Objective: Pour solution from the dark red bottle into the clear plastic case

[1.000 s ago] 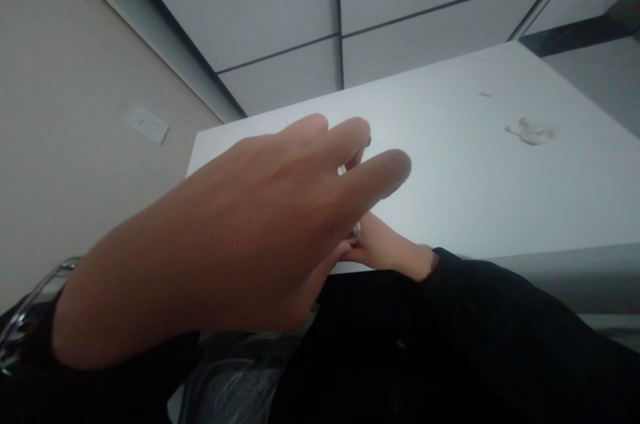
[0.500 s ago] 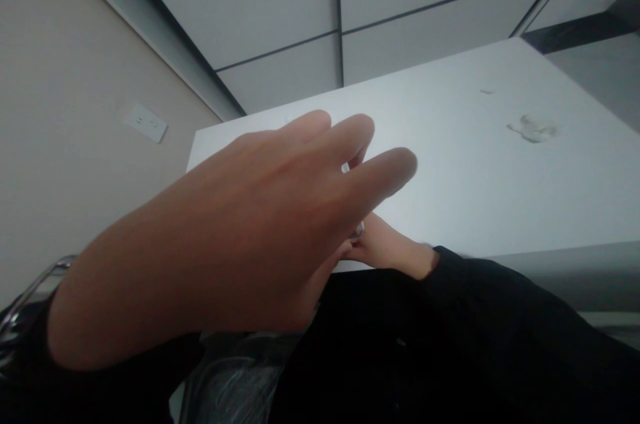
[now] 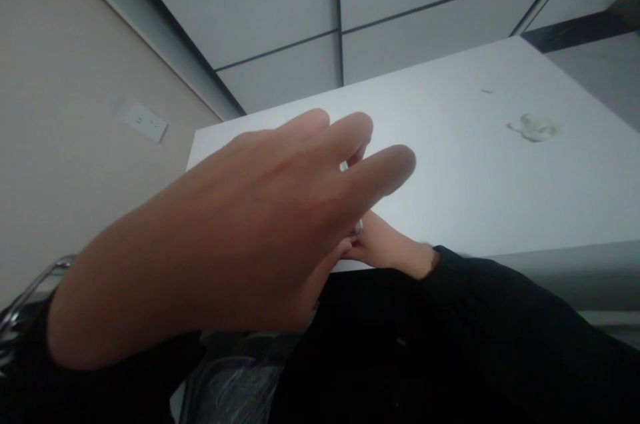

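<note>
Tabletop [image 3: 475, 184], white and smooth, has both of the person's hands above its near edge, toward its left side. The left hand [image 3: 240, 237] is back upward, fingers parted and bent, a metallic band [image 3: 37, 301] at the wrist; from where I stand I can't tell whether it grips anything. Partly behind it, the right hand [image 3: 385, 244] reaches over the tabletop's near edge from a black sleeve [image 3: 480, 297], its fingertips hidden, so its hold can't be made out either. Between the hands, near that same edge, shows a small pale sliver [image 3: 358, 229], mostly covered. On the tabletop's right part lie a crumpled whitish scrap [image 3: 537, 128] and, farther back, a tinier bit [image 3: 487, 91]. Left of the tabletop is a wall socket [image 3: 146, 122]; behind it stand panelled doors [image 3: 275, 11].
</note>
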Demonstrator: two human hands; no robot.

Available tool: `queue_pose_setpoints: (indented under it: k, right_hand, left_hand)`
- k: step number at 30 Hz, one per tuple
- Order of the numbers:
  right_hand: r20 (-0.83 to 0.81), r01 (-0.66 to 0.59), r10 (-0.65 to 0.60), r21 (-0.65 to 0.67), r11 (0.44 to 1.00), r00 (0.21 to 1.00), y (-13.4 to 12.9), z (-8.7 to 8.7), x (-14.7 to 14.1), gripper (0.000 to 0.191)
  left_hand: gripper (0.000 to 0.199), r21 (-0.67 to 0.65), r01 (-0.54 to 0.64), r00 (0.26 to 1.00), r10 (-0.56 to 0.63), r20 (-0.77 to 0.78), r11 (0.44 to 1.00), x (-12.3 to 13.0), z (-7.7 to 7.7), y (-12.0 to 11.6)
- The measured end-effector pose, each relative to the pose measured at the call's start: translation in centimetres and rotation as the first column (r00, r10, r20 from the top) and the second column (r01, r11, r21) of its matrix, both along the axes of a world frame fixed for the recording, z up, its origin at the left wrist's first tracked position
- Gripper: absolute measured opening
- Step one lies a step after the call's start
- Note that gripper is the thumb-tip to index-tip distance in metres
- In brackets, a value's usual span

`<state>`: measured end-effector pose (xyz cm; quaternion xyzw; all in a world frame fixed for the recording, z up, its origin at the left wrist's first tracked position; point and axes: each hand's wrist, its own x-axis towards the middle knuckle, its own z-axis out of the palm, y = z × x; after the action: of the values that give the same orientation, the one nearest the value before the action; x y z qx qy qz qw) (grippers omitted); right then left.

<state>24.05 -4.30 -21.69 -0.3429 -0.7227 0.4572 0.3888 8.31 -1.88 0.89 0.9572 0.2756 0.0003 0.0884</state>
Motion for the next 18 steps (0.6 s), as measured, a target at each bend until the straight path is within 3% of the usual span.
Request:
queue_pose_setpoints:
  k: [7, 14, 18]
  right_hand:
    - [0.01, -0.003, 0.003, -0.069, 0.998, 1.0, -0.1, 0.9, 0.1, 0.077]
    - [-0.044, -0.024, 0.022, -0.045, 0.999, 0.999, 0.2, 0.2, 0.1, 0.099]
    - [-0.047, -0.039, 0.036, -0.063, 0.997, 0.998, 0.2, 0.3, 0.0, 0.098]
  left_hand:
    - [0.028, -0.005, 0.007, 0.999, -0.006, 0.043, 1.0, -1.4, -0.2, 0.3]
    - [0.034, -0.032, 0.0, 0.989, 0.005, 0.149, 0.999, -6.2, -1.4, 1.5]
    - [0.046, -0.101, -0.047, 0.986, 0.062, 0.156, 0.994, -8.6, -2.8, 1.8]
